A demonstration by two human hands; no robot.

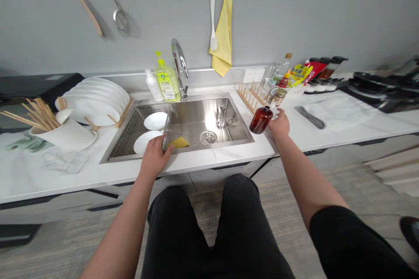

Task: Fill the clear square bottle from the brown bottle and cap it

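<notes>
My left hand (154, 154) is at the front of the sink, thumb and fingers apart, over the lower of two white dishes. Its fingertips are by the side of a wire rack (122, 128); contact is unclear. The upper dish (156, 120) sits behind, and a yellow sponge (178, 142) lies just right of the thumb. My right hand (280, 124) is closed at the white top of a tilted reddish-brown bottle (261, 120), held at the right edge of the sink (196, 115). The exact grip is partly hidden.
A wooden dish rack (250, 98) and a jar (279, 96) stand behind the bottle. Green soap (167, 82) is beside the faucet (179, 63). Stacked plates (93, 100) and a chopstick holder (67, 135) occupy the left. A dark cable (309, 117) lies right.
</notes>
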